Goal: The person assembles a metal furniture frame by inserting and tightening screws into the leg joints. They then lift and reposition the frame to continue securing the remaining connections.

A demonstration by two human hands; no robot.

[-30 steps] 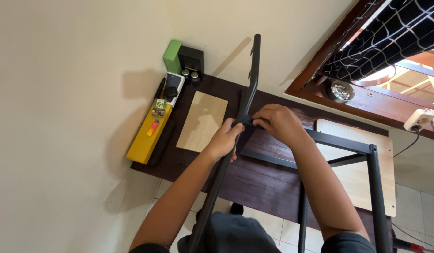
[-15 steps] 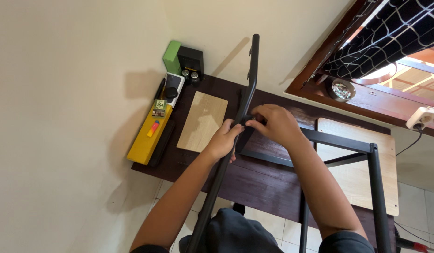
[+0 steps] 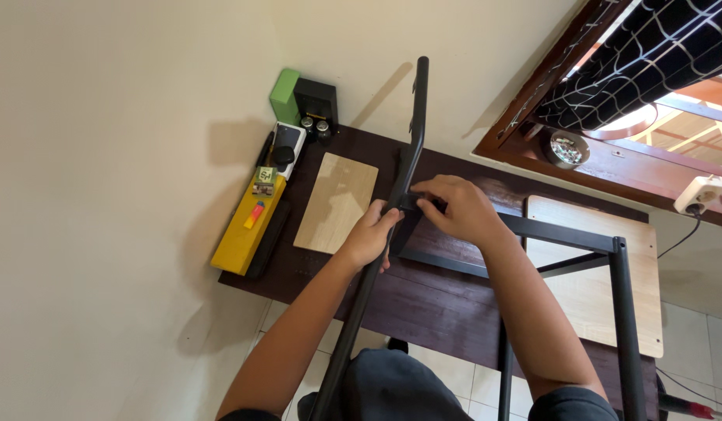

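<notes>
From my head camera, looking down: the thing I am working on is a long black metal tube, matte, round in section, with a gentle bend near its middle. Its upper end rises toward the cream wall, and its lower part runs down past my lap and out of the bottom of the picture. It lies slanted over the dark brown table, crossing its far edge.

My left hand is wrapped around the tube just below the bend, fingers closed on it. My right hand sits just beside it, fingertips pinched together at a small black fitting where the tube meets the black metal frame; I cannot tell exactly what those fingers clamp, since they hide it.

Just left of the tube lies a light wooden board flat on the table. Beyond that, along the table's left edge, sits a yellow box, with a green block and a black box at the far corner. A larger pale wooden panel lies under the frame to the right, near the window sill.

Against the pictures from a second and half a second ago, little has changed: both hands remain at the same joint, the tube keeps its slant, and my right fingers have shifted only slightly at the fitting.
</notes>
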